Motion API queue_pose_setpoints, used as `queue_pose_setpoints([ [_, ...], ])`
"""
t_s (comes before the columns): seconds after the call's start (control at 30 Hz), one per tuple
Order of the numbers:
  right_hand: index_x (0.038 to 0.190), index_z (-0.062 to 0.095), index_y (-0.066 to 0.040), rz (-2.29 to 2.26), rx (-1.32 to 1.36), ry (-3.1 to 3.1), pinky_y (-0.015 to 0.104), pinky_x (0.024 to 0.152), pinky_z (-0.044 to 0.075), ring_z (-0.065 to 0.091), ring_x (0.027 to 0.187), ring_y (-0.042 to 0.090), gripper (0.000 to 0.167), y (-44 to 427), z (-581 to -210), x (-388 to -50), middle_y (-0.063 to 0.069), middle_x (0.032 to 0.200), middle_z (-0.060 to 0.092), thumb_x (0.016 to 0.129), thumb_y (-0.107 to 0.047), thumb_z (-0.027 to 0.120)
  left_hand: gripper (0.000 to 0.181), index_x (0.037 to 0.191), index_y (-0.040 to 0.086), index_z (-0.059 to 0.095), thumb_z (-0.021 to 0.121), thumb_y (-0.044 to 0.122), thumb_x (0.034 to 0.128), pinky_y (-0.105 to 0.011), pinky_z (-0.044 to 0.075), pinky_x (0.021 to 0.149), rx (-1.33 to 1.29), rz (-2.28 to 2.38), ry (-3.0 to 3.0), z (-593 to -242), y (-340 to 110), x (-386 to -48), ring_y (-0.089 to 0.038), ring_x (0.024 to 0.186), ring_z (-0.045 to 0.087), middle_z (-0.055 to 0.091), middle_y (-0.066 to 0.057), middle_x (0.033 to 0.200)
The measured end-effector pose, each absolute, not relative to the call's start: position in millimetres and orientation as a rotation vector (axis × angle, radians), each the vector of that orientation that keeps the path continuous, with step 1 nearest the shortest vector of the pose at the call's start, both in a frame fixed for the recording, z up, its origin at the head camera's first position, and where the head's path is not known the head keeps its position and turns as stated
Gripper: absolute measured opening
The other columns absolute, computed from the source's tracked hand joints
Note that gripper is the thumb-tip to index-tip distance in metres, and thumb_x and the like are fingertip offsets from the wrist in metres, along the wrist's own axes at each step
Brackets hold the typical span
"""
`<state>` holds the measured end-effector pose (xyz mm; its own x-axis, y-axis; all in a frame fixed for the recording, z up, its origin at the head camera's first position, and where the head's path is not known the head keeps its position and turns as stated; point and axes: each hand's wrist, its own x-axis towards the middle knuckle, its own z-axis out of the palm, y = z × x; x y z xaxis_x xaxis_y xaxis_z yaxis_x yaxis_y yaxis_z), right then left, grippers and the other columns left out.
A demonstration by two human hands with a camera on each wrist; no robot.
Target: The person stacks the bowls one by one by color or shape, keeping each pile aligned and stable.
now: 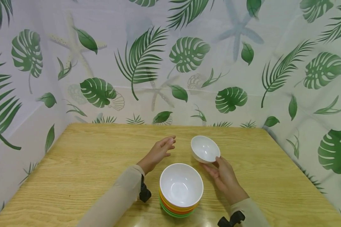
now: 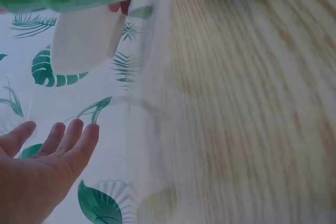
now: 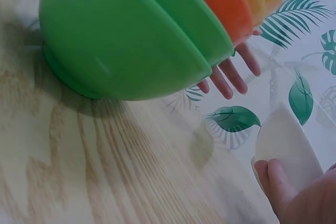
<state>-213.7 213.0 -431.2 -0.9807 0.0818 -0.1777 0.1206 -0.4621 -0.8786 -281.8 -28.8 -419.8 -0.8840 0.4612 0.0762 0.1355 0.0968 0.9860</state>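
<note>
A white bowl [image 1: 205, 149] is tilted above the table, its rim and underside gripped by my right hand [image 1: 224, 178]. In the right wrist view that hand [image 3: 302, 195] pinches the same white bowl [image 3: 289, 148]. My left hand [image 1: 160, 150] hovers to the left of it with fingers extended and nothing in them; the left wrist view shows this hand [image 2: 50, 163] palm up and spread. Between my forearms stands a stack of nested bowls [image 1: 181, 186], white on top, then yellow, orange and green [image 3: 121, 40] at the bottom.
The wood-grain table [image 1: 102, 148] reaches back to a leaf-patterned cloth [image 1: 159, 78] that hangs behind it and at both sides. A black wrist strap [image 1: 145, 190] sits on my left sleeve, and another black strap [image 1: 231, 219] on my right.
</note>
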Motion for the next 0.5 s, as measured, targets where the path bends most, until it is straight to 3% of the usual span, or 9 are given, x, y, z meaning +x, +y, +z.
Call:
queue_pose_setpoints([
  [0.5, 0.150, 0.017, 0.003, -2.526, 0.192, 1.714, 0.032, 0.094, 0.050, 0.067, 0.093, 0.021, 0.048, 197.8, -428.7, -209.8, 0.022, 0.135, 0.033, 0.106, -0.014, 0.025, 0.051, 0.148, 0.013, 0.036, 0.036, 0.039, 0.1042, -0.053, 0.041, 0.103, 0.616, 1.902, 2.088, -421.1, -21.1, -280.0, -0.037, 0.132, 0.042, 0.037, -0.020, 0.148],
])
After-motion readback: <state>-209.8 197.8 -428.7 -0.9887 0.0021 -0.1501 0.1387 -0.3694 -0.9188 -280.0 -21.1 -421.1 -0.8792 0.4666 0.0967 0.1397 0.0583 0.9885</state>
